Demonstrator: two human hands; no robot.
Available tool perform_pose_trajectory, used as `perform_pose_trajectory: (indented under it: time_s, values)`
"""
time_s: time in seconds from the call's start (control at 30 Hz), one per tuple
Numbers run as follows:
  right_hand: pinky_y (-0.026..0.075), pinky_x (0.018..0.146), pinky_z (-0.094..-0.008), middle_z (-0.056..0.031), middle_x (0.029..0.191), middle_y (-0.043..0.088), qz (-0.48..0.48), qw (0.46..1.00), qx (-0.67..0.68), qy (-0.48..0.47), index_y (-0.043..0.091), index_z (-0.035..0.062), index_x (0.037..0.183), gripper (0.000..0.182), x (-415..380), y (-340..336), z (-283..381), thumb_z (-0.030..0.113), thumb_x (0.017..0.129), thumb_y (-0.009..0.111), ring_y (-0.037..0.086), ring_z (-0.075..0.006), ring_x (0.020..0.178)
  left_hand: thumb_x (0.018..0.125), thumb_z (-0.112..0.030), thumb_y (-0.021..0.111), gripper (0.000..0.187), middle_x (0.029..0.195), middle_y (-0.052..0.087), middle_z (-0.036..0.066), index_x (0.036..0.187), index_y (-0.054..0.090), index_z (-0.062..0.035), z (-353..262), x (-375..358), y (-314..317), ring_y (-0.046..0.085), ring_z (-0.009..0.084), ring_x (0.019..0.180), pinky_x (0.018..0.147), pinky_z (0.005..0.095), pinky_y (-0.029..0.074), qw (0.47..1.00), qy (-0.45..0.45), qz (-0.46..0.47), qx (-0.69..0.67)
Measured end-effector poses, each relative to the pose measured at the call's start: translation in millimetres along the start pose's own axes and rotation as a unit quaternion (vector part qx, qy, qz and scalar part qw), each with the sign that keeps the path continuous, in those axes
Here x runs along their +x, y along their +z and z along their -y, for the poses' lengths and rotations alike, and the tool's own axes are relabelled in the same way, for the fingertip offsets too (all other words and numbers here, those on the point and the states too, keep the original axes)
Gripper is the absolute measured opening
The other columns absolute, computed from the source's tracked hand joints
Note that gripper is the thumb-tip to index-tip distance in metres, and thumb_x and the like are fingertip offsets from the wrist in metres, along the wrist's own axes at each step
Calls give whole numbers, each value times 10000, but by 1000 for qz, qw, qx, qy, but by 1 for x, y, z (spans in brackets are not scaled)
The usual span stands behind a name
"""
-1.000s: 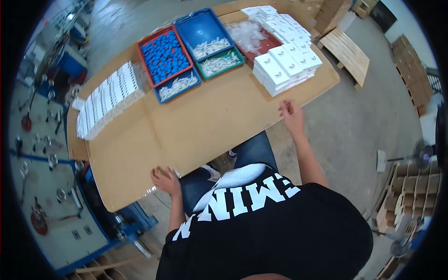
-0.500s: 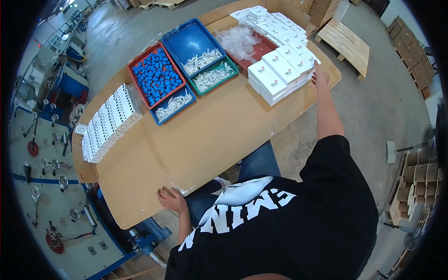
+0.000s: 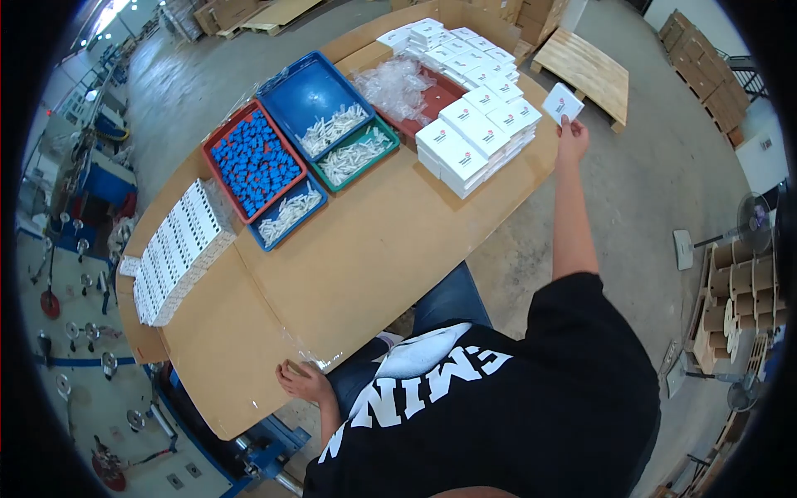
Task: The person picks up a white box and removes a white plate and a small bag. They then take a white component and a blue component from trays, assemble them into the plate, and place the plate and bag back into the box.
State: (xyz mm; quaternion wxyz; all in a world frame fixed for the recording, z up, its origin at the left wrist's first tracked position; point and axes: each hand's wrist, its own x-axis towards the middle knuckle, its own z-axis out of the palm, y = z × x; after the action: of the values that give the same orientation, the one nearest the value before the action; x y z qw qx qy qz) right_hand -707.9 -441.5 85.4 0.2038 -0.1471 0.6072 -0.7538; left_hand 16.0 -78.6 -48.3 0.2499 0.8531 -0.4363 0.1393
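My right hand is raised past the right edge of the table, its fingers closed on the lower edge of a flat white box with a small red printed mark. To its left stand stacks of similar white boxes. Near the front edge of the cardboard-covered table rests my left hand, fingers apart and slightly curled, holding nothing that I can see.
A red tray of blue parts, a blue tray, a green tray and a small blue tray hold small parts. Clear plastic bags fill a red tray. White punched blocks line the left side.
My right hand has taken a white box from the stack and lifted it off to the right. My left hand stays by the front edge. The whole view has shifted slightly.
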Motion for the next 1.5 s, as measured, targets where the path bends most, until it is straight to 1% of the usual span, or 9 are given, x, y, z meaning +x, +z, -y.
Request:
perform_pose_trajectory:
  time_s: [0.07, 0.17, 0.73, 0.87, 0.93, 1.07, 1.27, 1.4, 1.5]
  values:
    - [595, 859, -352, -159, 1142, 688, -46, 935, -108, -334, 571, -62, 1215, 333, -49, -15, 30, 81, 952, 717, 715, -247, 993, 937, -241, 582, 423, 1416, 521, 182, 1317, 578, -55, -1, 0, -2, 463, 372, 1358, 1120, 510, 340, 1000, -5, 6, 2]
    - [551, 1001, -366, -187, 1256, 667, -50, 871, -90, -481, 574, -56, 1221, 320, -94, -38, 57, 71, 959, 707, 669, -272, 1156, 945, -267, 573, 427, 1416, 519, 177, 1319, 570, -62, 1, 0, 0, 464, 371, 1359, 1109, 512, 353, 1000, 1, 12, 13]
    - [463, 1130, -455, -245, 1398, 596, 214, 806, 8, -551, 532, 4, 1268, 401, -278, 32, 62, -164, 911, 601, 548, -396, 1357, 891, -236, 639, 454, 1406, 513, 211, 1294, 569, -38, 4, 1, -3, 462, 396, 1342, 1118, 516, 334, 1000, 2, 8, -7]
    - [467, 1123, -453, -222, 1354, 631, 289, 815, 128, -485, 537, -1, 1240, 345, -349, 72, 63, -108, 929, 641, 602, -363, 1296, 878, -252, 662, 477, 1408, 501, 215, 1293, 566, -37, 3, 4, -9, 453, 402, 1344, 1127, 517, 320, 999, 0, 16, -29]
    - [545, 1047, -470, -218, 1327, 622, 336, 924, 119, -136, 491, -13, 1299, 335, -378, 79, 68, -54, 986, 606, 617, -342, 1262, 871, -261, 674, 489, 1405, 499, 212, 1294, 566, -42, 2, 4, -10, 449, 400, 1344, 1128, 513, 317, 1000, -4, 8, -29]
    - [579, 950, -327, -130, 1121, 683, 408, 808, 311, 289, 574, -27, 1267, 289, -407, 92, 65, 147, 1041, 614, 689, -236, 1046, 856, -261, 704, 518, 1403, 500, 205, 1304, 562, -42, -1, 3, -15, 452, 392, 1334, 1130, 510, 315, 999, -17, 19, -45]
    - [575, 947, -331, -139, 1160, 678, 442, 764, 272, 383, 590, -41, 1259, 317, -421, 89, 40, 203, 1057, 592, 679, -216, 1049, 930, -195, 692, 487, 1361, 548, 209, 1350, 540, 1, -29, 31, -12, 481, 372, 1319, 1124, 472, 354, 973, -70, 29, -218]
    - [567, 868, -316, -128, 1133, 689, 536, 714, 206, 399, 604, -27, 1252, 296, -438, 79, 44, 204, 1069, 571, 672, -188, 969, 1070, -342, 532, 529, 1384, 590, 164, 1528, 451, -90, -116, 86, -62, 557, 275, 1283, 1086, 391, 418, 727, -170, 339, -572]
    - [544, 803, -301, -112, 1091, 697, 639, 643, 154, 394, 621, -26, 1242, 288, -449, 66, 30, 200, 1075, 561, 661, -168, 919, 1079, -385, 489, 604, 1429, 553, 159, 1608, 330, -140, -168, 111, -98, 555, 251, 1284, 1092, 378, 409, 630, -54, 383, -674]
